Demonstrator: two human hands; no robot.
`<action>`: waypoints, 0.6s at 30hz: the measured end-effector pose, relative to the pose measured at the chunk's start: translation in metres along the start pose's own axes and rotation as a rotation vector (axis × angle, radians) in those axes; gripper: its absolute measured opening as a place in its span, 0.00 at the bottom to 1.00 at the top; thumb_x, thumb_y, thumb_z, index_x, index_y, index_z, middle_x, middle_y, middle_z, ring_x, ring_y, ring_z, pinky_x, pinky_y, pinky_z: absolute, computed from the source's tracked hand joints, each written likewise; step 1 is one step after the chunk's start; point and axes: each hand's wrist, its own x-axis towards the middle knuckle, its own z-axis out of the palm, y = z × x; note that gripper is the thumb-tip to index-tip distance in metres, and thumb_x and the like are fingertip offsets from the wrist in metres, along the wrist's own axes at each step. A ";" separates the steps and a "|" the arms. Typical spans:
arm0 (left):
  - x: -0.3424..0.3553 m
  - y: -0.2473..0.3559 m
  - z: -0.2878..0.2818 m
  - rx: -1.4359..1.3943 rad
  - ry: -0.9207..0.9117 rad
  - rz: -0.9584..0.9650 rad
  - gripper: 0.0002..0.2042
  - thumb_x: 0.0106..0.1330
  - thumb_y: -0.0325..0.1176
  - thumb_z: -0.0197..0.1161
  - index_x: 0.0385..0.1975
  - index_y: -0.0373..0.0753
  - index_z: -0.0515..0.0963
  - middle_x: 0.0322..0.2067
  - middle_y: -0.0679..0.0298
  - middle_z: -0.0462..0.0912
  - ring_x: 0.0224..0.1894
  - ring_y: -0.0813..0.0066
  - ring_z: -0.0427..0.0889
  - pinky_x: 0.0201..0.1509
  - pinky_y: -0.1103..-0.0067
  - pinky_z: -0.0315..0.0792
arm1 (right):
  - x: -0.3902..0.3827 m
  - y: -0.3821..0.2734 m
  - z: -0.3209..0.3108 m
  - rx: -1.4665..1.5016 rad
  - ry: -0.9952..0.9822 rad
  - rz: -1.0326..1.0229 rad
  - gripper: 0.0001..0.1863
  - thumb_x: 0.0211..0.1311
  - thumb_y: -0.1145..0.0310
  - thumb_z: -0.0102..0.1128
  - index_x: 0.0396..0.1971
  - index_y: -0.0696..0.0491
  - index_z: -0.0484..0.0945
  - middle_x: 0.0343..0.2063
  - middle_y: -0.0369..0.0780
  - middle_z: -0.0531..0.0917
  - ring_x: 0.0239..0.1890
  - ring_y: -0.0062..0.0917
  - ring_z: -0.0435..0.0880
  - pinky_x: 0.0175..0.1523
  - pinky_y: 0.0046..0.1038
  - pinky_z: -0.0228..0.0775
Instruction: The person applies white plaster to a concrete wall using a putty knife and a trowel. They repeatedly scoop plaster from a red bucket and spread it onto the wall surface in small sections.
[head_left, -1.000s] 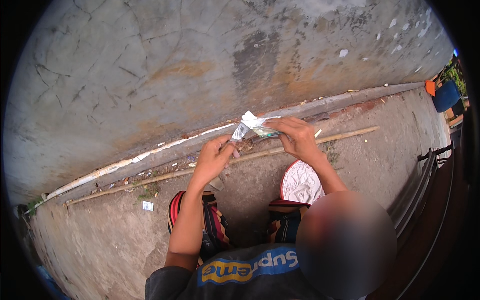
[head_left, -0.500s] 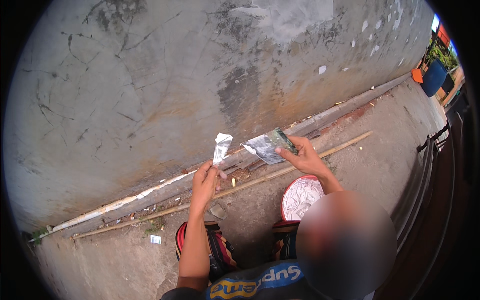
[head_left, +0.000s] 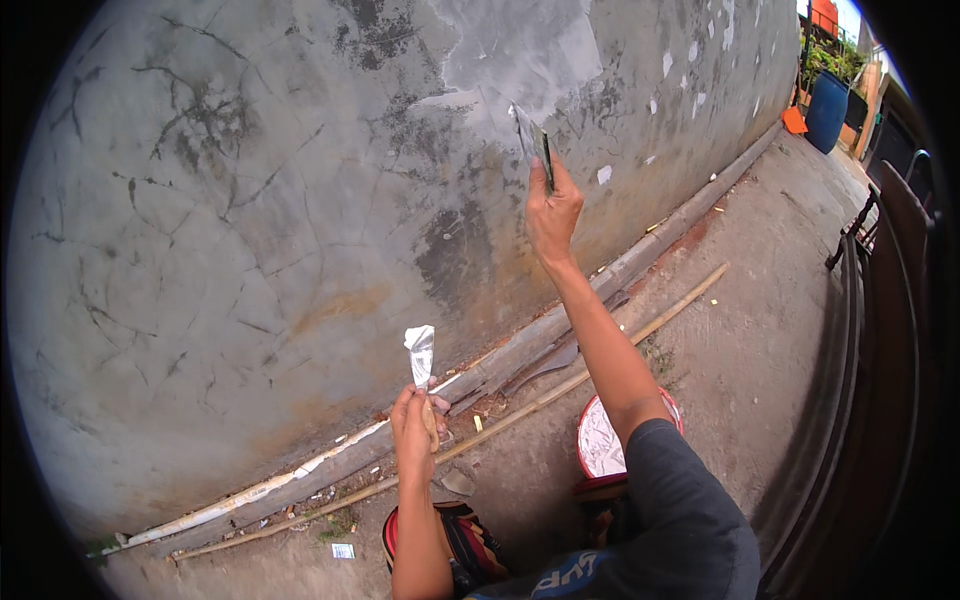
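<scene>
Now gripping scraper [head_left: 533,138] in right hand [head_left: 554,215], near pale patch [head_left: 525,55] on wall [head_left: 310,225]; clasping white-smeared knife [head_left: 421,362] in left hand [head_left: 411,428], lower, well apart. Probably calling for low angle, light even pressing.

blue barrel [head_left: 827,112] | orange object [head_left: 794,121] beside it | long pole [head_left: 685,300] | pale packet [head_left: 343,551]

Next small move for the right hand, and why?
Probably press the flat blade lightly along the lower edge of the pale patch: the right hand has it raised near that ragged edge, though contact is unclear. The left hand holds the putty knife lower, white paste at its tip.
</scene>
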 end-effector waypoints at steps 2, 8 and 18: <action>0.001 0.001 0.003 0.011 -0.011 0.003 0.15 0.74 0.37 0.46 0.48 0.34 0.74 0.23 0.64 0.77 0.16 0.84 0.67 0.19 0.85 0.61 | -0.001 -0.004 0.013 -0.048 0.052 -0.177 0.16 0.68 0.71 0.55 0.53 0.57 0.78 0.45 0.40 0.85 0.42 0.24 0.83 0.48 0.25 0.71; 0.002 0.001 -0.005 0.004 -0.041 -0.010 0.15 0.73 0.37 0.46 0.48 0.33 0.74 0.23 0.63 0.77 0.16 0.83 0.67 0.19 0.85 0.61 | -0.003 -0.004 0.052 -0.140 0.110 -0.310 0.25 0.58 0.83 0.56 0.57 0.52 0.76 0.54 0.43 0.80 0.55 0.38 0.80 0.55 0.32 0.72; -0.001 0.004 -0.004 -0.001 -0.064 -0.026 0.15 0.73 0.37 0.47 0.47 0.33 0.74 0.23 0.64 0.77 0.15 0.84 0.67 0.18 0.86 0.61 | -0.074 -0.032 0.076 -0.190 -0.078 -0.300 0.35 0.44 0.87 0.56 0.58 0.50 0.75 0.57 0.43 0.77 0.58 0.38 0.77 0.52 0.31 0.77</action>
